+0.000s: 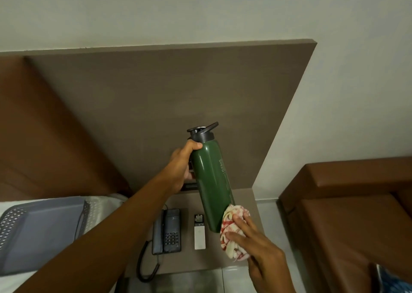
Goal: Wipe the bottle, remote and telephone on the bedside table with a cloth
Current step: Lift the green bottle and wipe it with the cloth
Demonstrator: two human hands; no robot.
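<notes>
My left hand (180, 167) grips a dark green bottle (210, 181) near its grey cap and holds it tilted in the air above the bedside table (243, 203). My right hand (256, 246) presses a crumpled red-and-white cloth (229, 230) against the bottle's lower end. On the table below lie a dark telephone (167, 231) with a coiled cord and, to its right, a slim white remote (199, 232).
A grey perforated plastic tray (40, 232) lies on the bed at the left. A brown padded seat (347, 205) stands to the right of the table. A tall taupe panel (167, 96) rises behind the table against the wall.
</notes>
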